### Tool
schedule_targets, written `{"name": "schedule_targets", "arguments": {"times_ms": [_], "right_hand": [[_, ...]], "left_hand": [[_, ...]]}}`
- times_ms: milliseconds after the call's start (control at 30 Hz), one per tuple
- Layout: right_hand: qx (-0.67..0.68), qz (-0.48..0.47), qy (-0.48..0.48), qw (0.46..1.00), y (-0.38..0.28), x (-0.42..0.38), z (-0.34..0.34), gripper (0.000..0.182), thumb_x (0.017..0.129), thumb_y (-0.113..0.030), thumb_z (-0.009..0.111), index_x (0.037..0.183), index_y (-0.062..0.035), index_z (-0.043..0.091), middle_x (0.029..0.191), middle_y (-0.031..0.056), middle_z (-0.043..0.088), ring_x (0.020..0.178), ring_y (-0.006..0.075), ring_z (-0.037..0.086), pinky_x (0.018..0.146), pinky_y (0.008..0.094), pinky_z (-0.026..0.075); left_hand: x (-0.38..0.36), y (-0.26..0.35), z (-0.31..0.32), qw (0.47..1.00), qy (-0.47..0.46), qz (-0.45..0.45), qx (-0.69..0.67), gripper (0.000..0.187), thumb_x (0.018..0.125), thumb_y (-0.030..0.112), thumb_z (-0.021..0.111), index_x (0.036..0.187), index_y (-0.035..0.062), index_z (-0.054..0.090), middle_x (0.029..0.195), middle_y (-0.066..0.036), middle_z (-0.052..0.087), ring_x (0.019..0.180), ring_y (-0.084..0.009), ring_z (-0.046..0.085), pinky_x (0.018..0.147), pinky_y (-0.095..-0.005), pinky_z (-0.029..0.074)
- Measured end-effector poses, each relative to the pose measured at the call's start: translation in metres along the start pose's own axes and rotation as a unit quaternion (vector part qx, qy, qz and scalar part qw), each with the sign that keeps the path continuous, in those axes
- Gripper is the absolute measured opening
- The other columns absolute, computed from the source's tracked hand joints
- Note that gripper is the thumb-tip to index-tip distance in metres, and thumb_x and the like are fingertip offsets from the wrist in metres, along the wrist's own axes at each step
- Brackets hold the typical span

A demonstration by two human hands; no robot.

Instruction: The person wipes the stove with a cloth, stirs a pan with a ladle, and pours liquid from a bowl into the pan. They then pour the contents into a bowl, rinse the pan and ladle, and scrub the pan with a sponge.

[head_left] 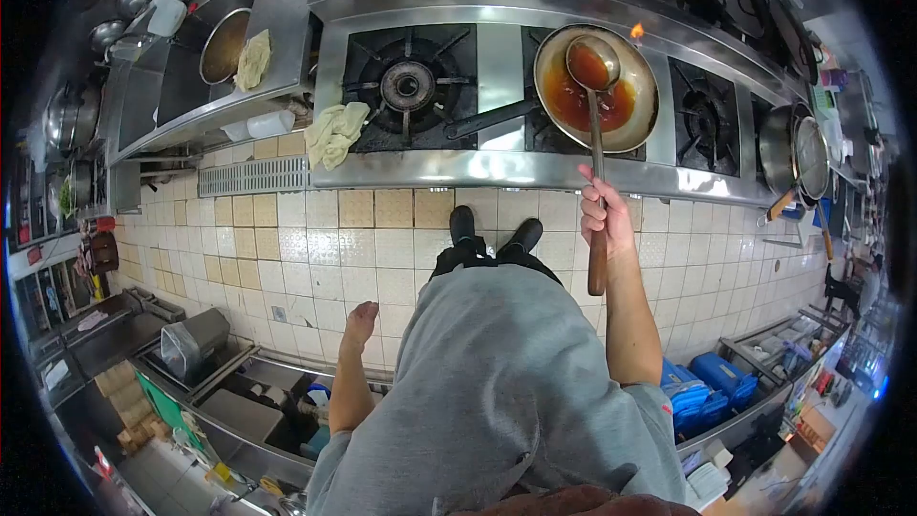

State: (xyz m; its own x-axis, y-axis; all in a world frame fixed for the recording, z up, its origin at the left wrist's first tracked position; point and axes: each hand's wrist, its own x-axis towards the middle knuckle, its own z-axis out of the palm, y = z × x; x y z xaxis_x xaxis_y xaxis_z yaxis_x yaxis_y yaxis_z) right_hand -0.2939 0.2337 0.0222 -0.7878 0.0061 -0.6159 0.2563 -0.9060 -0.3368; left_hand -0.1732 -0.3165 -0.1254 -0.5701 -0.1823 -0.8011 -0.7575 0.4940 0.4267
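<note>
My right hand (607, 214) is closed around the wooden grip of a long-handled ladle (597, 134), its index finger stretched along the shaft. The ladle's bowl holds reddish-brown liquid and rests in or just over a frying pan (646, 115). More of the same amber-red sauce (565, 103) lies in the pan, which sits on the stove with its black handle (492, 118) pointing left. Away from the stove, my left hand (360, 322) hangs low beside my body, touching nothing that I can see. Its fingers are mostly hidden from above.
A small flame (637, 31) burns behind the pan. Gas burners (408, 86) flank it, and a crumpled cloth (335, 134) lies at the stove's left front. Stacked pans (785, 155) stand at the right end. Behind me runs a counter with bins (194, 344) and blue containers (723, 377).
</note>
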Motion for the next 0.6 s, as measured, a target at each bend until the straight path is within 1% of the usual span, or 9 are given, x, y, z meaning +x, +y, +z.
{"name": "schedule_targets", "arguments": {"times_ms": [33,133,300,367,400,467,500,567,600], "right_hand": [[0.002,-0.004,0.002,1.0,-0.005,-0.004,0.001,0.035,0.097,-0.015,0.056,0.129,-0.0032,0.052,0.077,-0.0013,0.051,0.049,0.0038,0.04,0.037,0.0183,0.033],[-0.133,-0.059,0.075,0.987,-0.021,-0.021,0.004,0.035,0.094,-0.013,0.058,0.128,-0.0029,0.052,0.075,-0.0017,0.05,0.048,0.0035,0.039,0.037,0.0188,0.03],[-0.242,-0.104,0.116,0.958,-0.029,-0.052,-0.013,0.037,0.092,-0.012,0.06,0.126,-0.0005,0.052,0.073,-0.0013,0.049,0.045,0.0053,0.04,0.035,0.0222,0.032],[-0.323,-0.137,0.151,0.924,-0.031,-0.065,-0.018,0.039,0.092,-0.01,0.059,0.128,0.0018,0.05,0.069,-0.0009,0.049,0.043,0.0064,0.041,0.035,0.0236,0.035],[-0.321,-0.139,0.152,0.924,-0.032,-0.07,-0.023,0.039,0.092,-0.01,0.059,0.128,0.0018,0.05,0.069,-0.0009,0.049,0.043,0.0064,0.041,0.035,0.0236,0.035],[-0.412,-0.145,0.181,0.881,-0.035,-0.08,-0.031,0.041,0.092,-0.008,0.056,0.13,0.0024,0.049,0.064,-0.0016,0.047,0.042,0.0071,0.043,0.035,0.0246,0.036],[-0.41,-0.147,0.184,0.881,-0.034,-0.085,-0.032,0.041,0.092,-0.008,0.056,0.13,0.0024,0.049,0.064,-0.0016,0.047,0.042,0.0071,0.043,0.035,0.0246,0.036],[-0.478,-0.176,0.195,0.838,-0.032,-0.096,-0.028,0.043,0.094,-0.008,0.055,0.135,0.0011,0.047,0.062,-0.0027,0.045,0.042,0.0062,0.043,0.036,0.0246,0.036],[-0.478,-0.176,0.197,0.838,-0.029,-0.101,-0.027,0.043,0.094,-0.008,0.055,0.135,0.0011,0.047,0.062,-0.0027,0.045,0.042,0.0062,0.043,0.036,0.0246,0.036]], "left_hand": [[-0.003,0.004,0.002,1.0,-0.001,-0.007,0.002,0.056,0.093,0.039,0.064,0.128,-0.005,0.058,0.117,-0.018,0.067,0.111,-0.0255,0.063,0.096,-0.0357,0.048],[0.006,0.008,0.008,1.0,-0.015,-0.005,0.018,0.056,0.093,0.039,0.063,0.128,-0.0054,0.057,0.12,-0.02,0.066,0.113,-0.0265,0.062,0.098,-0.0355,0.047],[0.014,0.03,0.021,0.999,-0.022,0.023,0.027,0.058,0.094,0.039,0.062,0.129,-0.0059,0.057,0.124,-0.022,0.064,0.117,-0.0284,0.06,0.099,-0.036,0.046],[0.02,0.036,0.026,0.998,-0.032,0.047,0.028,0.057,0.094,0.039,0.062,0.129,-0.0059,0.057,0.124,-0.023,0.064,0.118,-0.0288,0.06,0.099,-0.0368,0.046],[0.021,0.042,0.027,0.998,-0.033,0.048,0.029,0.057,0.094,0.039,0.062,0.129,-0.0059,0.057,0.124,-0.023,0.064,0.118,-0.0288,0.06,0.099,-0.0368,0.046],[0.022,0.055,0.028,0.993,-0.036,0.073,0.083,0.058,0.094,0.039,0.062,0.129,-0.0065,0.056,0.123,-0.023,0.064,0.117,-0.0296,0.06,0.1,-0.0372,0.046],[0.025,0.057,0.029,0.993,-0.038,0.075,0.085,0.058,0.094,0.039,0.062,0.129,-0.0065,0.056,0.123,-0.023,0.064,0.117,-0.0296,0.06,0.1,-0.0372,0.046],[0.033,0.057,0.029,0.992,-0.052,0.088,0.071,0.058,0.094,0.041,0.061,0.128,-0.0066,0.057,0.123,-0.024,0.064,0.117,-0.0318,0.06,0.099,-0.0376,0.046],[0.037,0.058,0.029,0.992,-0.053,0.087,0.072,0.058,0.094,0.041,0.061,0.128,-0.0066,0.057,0.123,-0.024,0.064,0.117,-0.0318,0.06,0.099,-0.0376,0.046]]}}
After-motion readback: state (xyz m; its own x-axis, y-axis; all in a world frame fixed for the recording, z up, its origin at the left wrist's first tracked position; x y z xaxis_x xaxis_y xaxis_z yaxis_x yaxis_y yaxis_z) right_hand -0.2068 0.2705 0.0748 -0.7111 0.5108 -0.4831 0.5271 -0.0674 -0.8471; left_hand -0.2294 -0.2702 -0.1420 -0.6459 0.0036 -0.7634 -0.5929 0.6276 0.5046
